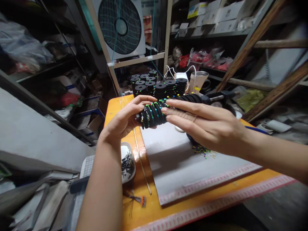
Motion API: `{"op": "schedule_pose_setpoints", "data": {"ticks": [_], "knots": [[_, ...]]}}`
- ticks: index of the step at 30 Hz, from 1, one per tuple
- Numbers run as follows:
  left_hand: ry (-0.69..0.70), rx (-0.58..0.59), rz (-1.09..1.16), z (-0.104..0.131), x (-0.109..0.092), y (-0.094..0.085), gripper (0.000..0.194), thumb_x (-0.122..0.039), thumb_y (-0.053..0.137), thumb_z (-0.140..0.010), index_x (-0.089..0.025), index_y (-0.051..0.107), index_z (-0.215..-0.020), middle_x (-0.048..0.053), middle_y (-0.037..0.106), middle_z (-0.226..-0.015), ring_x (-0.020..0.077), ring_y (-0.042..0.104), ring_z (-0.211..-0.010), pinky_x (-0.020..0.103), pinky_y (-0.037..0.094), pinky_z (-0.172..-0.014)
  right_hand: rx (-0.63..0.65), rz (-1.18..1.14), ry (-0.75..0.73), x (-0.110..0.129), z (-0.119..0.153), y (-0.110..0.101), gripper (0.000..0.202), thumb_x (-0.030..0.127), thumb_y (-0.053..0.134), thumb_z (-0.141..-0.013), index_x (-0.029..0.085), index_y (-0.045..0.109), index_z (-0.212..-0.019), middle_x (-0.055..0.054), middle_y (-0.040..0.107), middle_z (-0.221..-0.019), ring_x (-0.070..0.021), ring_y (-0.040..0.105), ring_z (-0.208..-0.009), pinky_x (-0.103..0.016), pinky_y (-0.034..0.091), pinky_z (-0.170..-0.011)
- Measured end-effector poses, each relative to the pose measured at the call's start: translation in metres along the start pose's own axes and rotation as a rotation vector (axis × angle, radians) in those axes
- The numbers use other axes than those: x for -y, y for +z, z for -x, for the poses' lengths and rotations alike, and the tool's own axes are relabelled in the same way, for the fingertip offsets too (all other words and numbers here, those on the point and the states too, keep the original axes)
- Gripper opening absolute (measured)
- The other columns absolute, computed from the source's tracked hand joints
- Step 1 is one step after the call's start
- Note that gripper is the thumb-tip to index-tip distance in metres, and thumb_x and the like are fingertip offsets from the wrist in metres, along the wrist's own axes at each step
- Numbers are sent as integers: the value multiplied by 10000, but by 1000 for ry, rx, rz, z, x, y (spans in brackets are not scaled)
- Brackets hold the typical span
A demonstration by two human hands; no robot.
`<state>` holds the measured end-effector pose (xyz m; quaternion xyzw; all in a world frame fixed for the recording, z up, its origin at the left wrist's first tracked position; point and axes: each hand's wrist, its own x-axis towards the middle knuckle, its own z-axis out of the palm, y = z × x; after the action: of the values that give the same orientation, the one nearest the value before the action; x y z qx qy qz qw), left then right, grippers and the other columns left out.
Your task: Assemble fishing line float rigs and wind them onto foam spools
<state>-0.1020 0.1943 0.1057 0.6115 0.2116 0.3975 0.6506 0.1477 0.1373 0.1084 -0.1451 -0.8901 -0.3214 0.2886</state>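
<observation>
Orange worktop nearest, edged along its near side with a pink-and-white strip. Close to the left edge lies a wiry bundle with orange tips. Beyond that, a white dish of small dark and metallic pieces sits at the left edge, a thin stick just beside it. White sheeting covers the middle, and small coloured pieces are scattered on it below the right hand.

Raised above the sheeting's far part is a black ribbed roll wound with green and blue beaded strands. The left hand grasps its left end, fingers curled around it. The right hand lays straight fingers across its middle, one wrapped in a tan band; with the thumb hidden, I cannot tell whether it grips.

Black spools stand stacked at the far edge, left of a mug. Farther back are a box fan and packed shelves.
</observation>
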Motion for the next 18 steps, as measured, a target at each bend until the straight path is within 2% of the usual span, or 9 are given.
{"op": "schedule_pose_setpoints", "data": {"ticks": [1,3,5,6,8,12,18], "knots": [[-3,2,5,0,0,0,296,-301,597,-861,-177,671,-1120,43,659,-1026,193,662,-823,356,645,-689,55,-43,43,5,11,-3,318,60,490,-975,161,604,-1254,-109,664,-1336,-252,543,-1342,-411,502,-1107],[-10,1,4,0,-1,0,300,-301,600,-857,-174,671,-1119,48,655,-1024,193,652,-817,378,651,-691,123,-162,186,18,36,-4,378,57,501,-962,238,618,-1273,-70,662,-1329,-238,562,-1292,-408,517,-1055],[-13,-2,-7,1,-1,1,302,-294,600,-851,-170,673,-1116,50,653,-1019,186,642,-796,383,651,-689,169,-199,334,29,64,0,256,59,546,-928,194,695,-1086,-107,722,-1073,-254,644,-1017,-411,582,-829],[-13,-7,-12,1,-2,1,301,-293,598,-850,-171,673,-1115,51,652,-1018,183,639,-788,384,651,-690,225,-239,397,33,78,4,198,88,564,-926,202,718,-979,-92,719,-964,-232,639,-884,-374,575,-715],[-13,-21,-21,1,-3,1,303,-299,591,-851,-172,674,-1114,52,651,-1018,185,640,-785,388,650,-695,313,-299,490,37,100,12,173,132,590,-918,213,735,-871,-79,697,-860,-212,611,-773,-339,540,-621],[-10,-23,-30,1,-3,1,311,-313,592,-845,-179,671,-1115,54,652,-1021,190,647,-783,391,646,-698,372,-374,611,35,123,25,153,139,625,-883,225,745,-844,-79,690,-870,-221,629,-816,-356,544,-693],[-5,-7,-3,0,-1,0,309,-334,616,-832,-183,679,-1094,49,646,-992,181,631,-762,371,637,-682,356,-470,651,41,120,31,150,165,590,-913,226,728,-912,-91,680,-912,-232,640,-880,-369,555,-744]]}}
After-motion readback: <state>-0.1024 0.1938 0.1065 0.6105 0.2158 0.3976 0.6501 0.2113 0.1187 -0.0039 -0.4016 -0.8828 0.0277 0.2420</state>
